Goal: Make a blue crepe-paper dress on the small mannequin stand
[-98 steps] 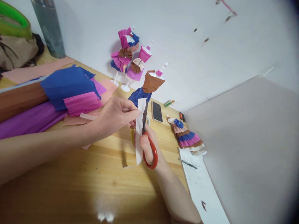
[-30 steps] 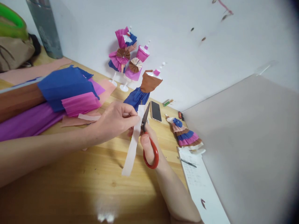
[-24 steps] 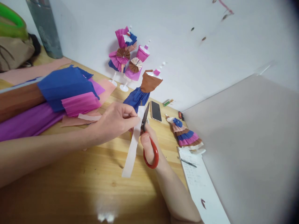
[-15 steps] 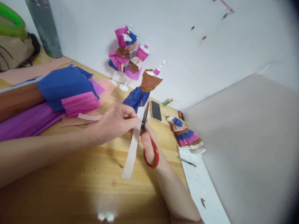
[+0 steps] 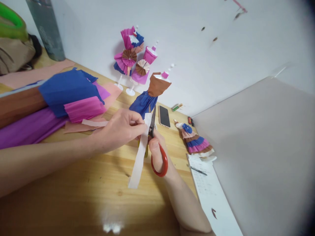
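Observation:
Between thumb and fingers, my left hand [image 5: 124,127] pinches a white paper strip [image 5: 137,160] near its upper end; the long lower part hangs down over the table. My right hand [image 5: 157,149] holds red-handled scissors [image 5: 165,162], thumb through the lower loop. Their dark blades point up and away, right beside the strip's top end, and look slightly apart. Fingers of my right hand are partly hidden behind the strip. Just beyond the blades stands a small dress form with a brown top and blue skirt [image 5: 141,103].
Crepe paper in blue [image 5: 66,90], pink [image 5: 85,108] and purple lies at left, near a grey bottle [image 5: 46,31]. Two dressed forms stand by the wall. A phone [image 5: 164,116], a layered doll dress [image 5: 197,141] and written sheets with a pen [image 5: 199,170] are at right.
The scissor blades have drawn a little closer together and tilted slightly beside the strip. My left hand and the strip stay almost still.

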### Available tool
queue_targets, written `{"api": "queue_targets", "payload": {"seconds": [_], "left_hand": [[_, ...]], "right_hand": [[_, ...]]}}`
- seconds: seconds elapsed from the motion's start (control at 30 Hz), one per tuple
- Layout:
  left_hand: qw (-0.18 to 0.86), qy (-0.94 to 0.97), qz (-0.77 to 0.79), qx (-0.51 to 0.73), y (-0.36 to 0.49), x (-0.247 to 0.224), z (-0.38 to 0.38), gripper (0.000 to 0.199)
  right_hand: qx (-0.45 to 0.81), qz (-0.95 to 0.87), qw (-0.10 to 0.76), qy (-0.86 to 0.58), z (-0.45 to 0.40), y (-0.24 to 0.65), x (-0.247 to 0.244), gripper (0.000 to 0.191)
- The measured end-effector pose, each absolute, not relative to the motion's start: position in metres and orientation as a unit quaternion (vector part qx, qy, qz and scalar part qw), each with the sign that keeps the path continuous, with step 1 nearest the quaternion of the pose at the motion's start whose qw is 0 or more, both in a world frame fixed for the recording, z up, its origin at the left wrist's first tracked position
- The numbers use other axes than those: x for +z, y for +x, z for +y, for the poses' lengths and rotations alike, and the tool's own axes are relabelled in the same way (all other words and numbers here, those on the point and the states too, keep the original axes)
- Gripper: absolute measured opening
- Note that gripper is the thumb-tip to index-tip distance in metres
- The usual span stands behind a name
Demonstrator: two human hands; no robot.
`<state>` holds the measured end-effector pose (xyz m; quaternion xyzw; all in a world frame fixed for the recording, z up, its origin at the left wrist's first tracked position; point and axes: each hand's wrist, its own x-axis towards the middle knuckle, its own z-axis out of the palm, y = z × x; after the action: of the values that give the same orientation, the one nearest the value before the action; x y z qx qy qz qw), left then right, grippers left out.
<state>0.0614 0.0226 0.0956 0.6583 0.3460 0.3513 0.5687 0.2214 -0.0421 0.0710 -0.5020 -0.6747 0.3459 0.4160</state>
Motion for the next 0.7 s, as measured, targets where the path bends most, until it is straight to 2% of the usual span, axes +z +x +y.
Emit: {"api": "queue_targets", "payload": {"seconds": [0.33,0.5,0.6,0.7], "left_hand": [[0.554,0.665,0.355,0.353,0.061,0.099,0.022,0.019],[0.554,0.645,0.372,0.372,0.057,0.112,0.024,0.020],[0.548,0.609,0.350,0.454,0.045,0.131,0.030,0.023],[0.490,0.583,0.368,0.534,0.026,0.151,0.039,0.017]], "right_hand": [[0.365,-0.639,0.404,-0.543,-0.044,0.221,0.066,0.060],[0.362,-0.645,0.391,-0.547,-0.041,0.228,0.081,0.062],[0.301,-0.707,0.287,-0.572,-0.038,0.243,0.099,0.059],[0.247,-0.759,0.093,-0.595,-0.034,0.255,0.109,0.050]]}}
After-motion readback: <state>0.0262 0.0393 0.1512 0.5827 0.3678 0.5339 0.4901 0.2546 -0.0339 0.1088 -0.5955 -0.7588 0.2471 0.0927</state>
